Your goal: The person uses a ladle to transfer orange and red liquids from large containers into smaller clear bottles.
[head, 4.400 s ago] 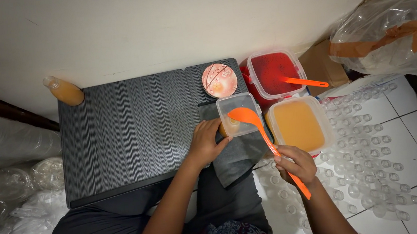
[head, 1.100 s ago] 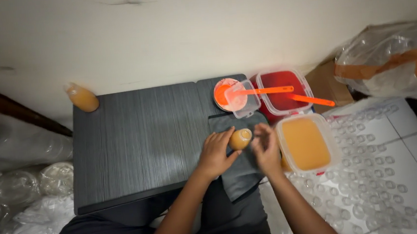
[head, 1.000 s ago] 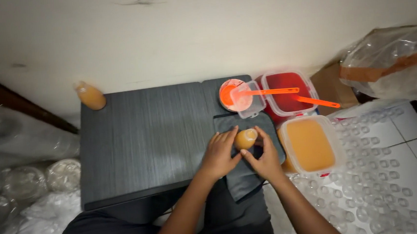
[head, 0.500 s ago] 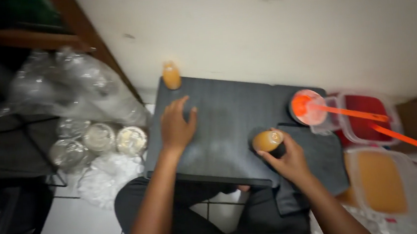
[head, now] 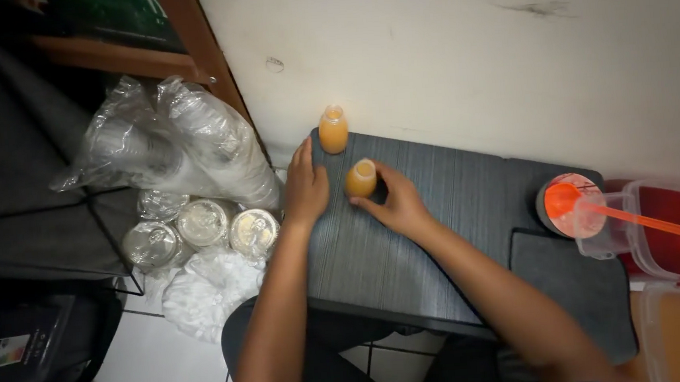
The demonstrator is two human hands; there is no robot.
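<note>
Right hand (head: 399, 204) fingers wrapped round orange bottle (head: 361, 178) near tabletop (head: 439, 232) far-left corner; left hand (head: 305, 187) flat, open, just beside. Second bottle (head: 333, 130) against wall (head: 442, 56).

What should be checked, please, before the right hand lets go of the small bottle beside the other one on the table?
1. Bottle upright on the table: ok.
2. Right hand holds the bottle: ok.
3. Gap to the second bottle near the wall: ok, they stand apart.
4. Left hand clear of both bottles: ok, flat on the table edge.
5. Bottle capped: cannot tell.
6. Bottle base fully seated on the table: cannot tell.
</note>
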